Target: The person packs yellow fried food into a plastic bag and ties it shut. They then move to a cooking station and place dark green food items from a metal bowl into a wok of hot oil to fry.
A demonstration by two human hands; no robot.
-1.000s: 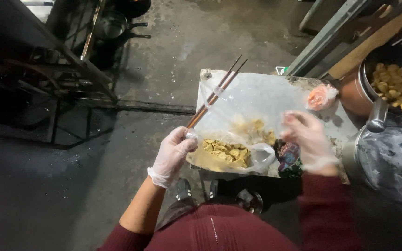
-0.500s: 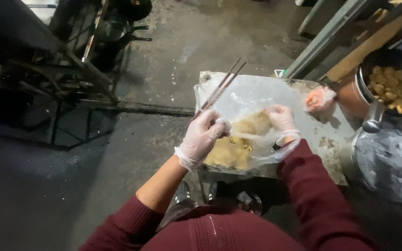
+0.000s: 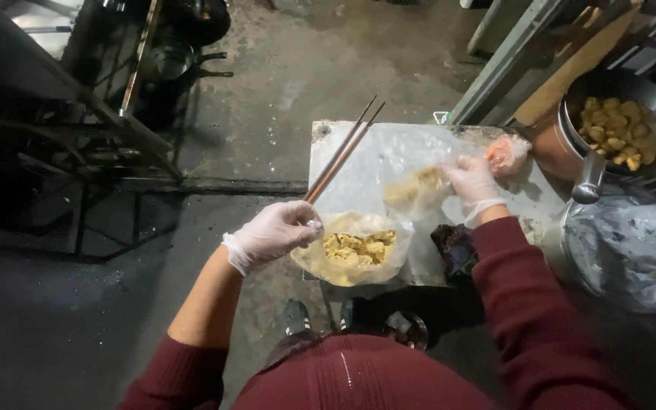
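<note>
L hand (image 3: 271, 234) grips chopsticks (image 3: 341, 152) w/ rim of soft, floppy food bag (image 3: 354, 257); R hand (image 3: 471, 179) pinches second limp bag (image 3: 417, 190) beyond it—hold at necks, prob. light.

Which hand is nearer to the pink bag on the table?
Right. The right hand is just beside the pink bag, holding a small clear bag. The left hand is far across the table, holding chopsticks.

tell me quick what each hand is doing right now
Left hand: closed, holding chopsticks and the rim of a food bag.
Right hand: closed, pinching a second bag.
</note>
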